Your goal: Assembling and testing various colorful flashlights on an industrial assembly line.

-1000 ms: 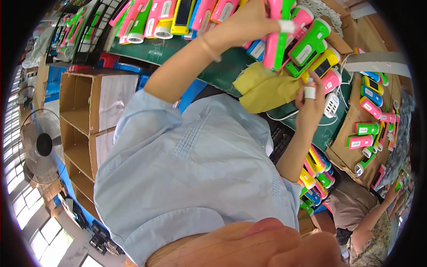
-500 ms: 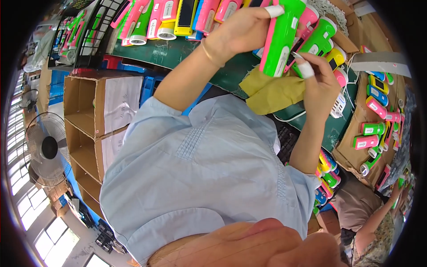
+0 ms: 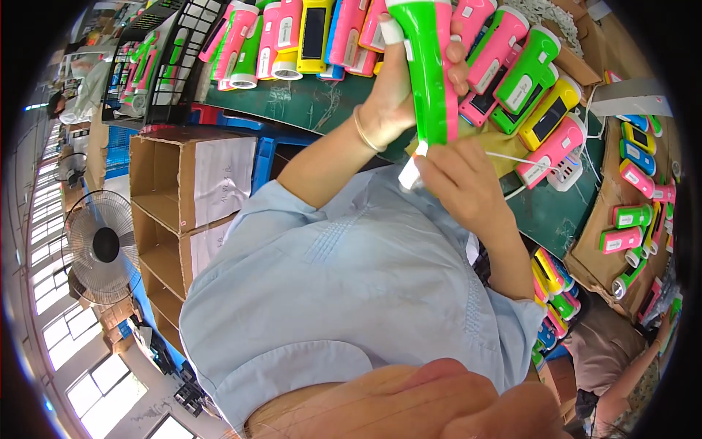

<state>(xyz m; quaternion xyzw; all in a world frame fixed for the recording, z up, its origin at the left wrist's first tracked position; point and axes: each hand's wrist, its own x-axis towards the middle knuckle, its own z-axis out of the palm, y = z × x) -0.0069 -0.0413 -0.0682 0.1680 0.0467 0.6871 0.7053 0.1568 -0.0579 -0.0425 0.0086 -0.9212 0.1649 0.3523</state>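
Note:
My left hand, its thumb wrapped in white tape, grips a green and pink flashlight head-up, with fingertips curled round its pink side. At the flashlight's lower end, my right hand is closed in a pinch. A thin white cable runs out from behind its fingers toward a white power strip. A white piece shows at those fingertips; I cannot tell whether it is tape or a plug. The cable's tip is hidden. Behind the hands lies a yellow-green cloth, partly covered.
Pink, green and yellow flashlights lie right of my hands; several more line the green table's far left. A black wire basket stands beyond. Cardboard compartments and a fan are left. A co-worker's arm shows lower right.
The flashlight has turned more upright, and my left hand has moved slightly left and down with it. My right hand has come down and left to its lower end; the white cable now shows there.

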